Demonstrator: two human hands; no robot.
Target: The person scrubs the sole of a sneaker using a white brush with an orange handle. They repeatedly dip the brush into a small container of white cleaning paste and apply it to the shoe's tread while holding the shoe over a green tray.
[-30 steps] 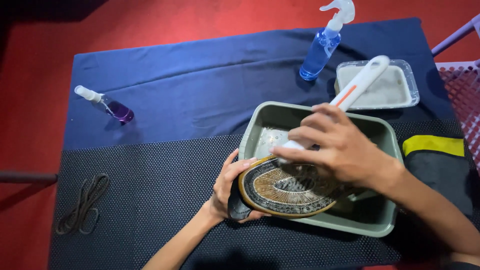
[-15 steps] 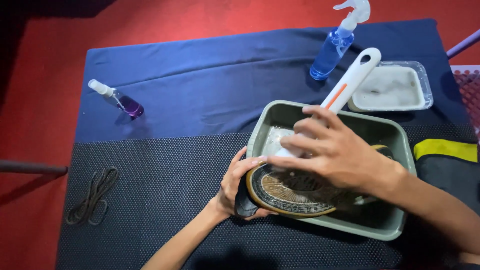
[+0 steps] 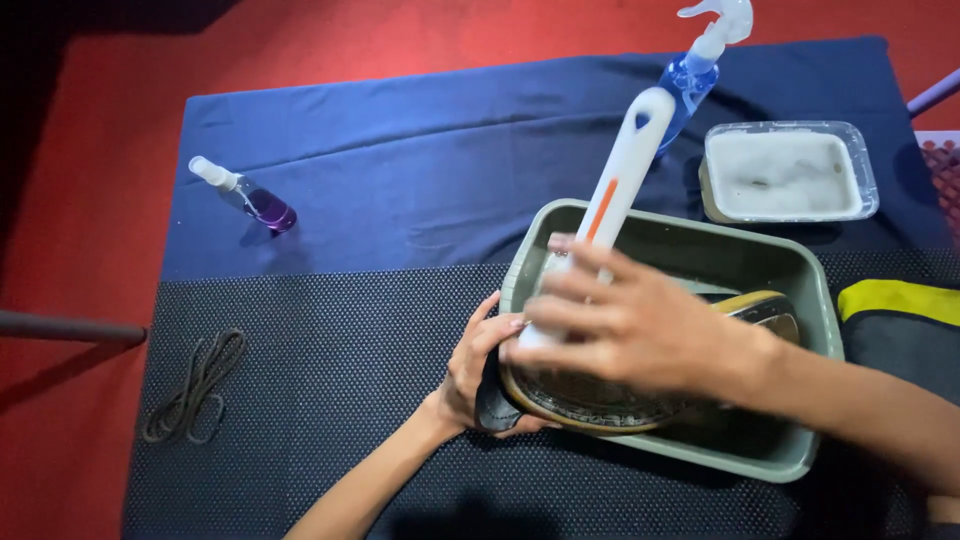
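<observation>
My left hand grips the toe end of a shoe that lies sole-up across the near-left rim of a grey-green plastic basin. My right hand is closed round a white long-handled brush with an orange stripe. Its handle points up and away from me. The brush head is hidden under my fingers, down against the shoe's patterned sole. Most of the sole is covered by my right hand.
A blue trigger spray bottle stands behind the basin. A clear tray of white foam sits at the back right. A small purple spray bottle lies at the left. Dark laces lie on the black mat. A yellow-and-black cloth lies at the right.
My right hand has slid left along the sole toward the toe. The brush handle has swung from pointing far right to nearly upright. My left hand keeps its hold.
</observation>
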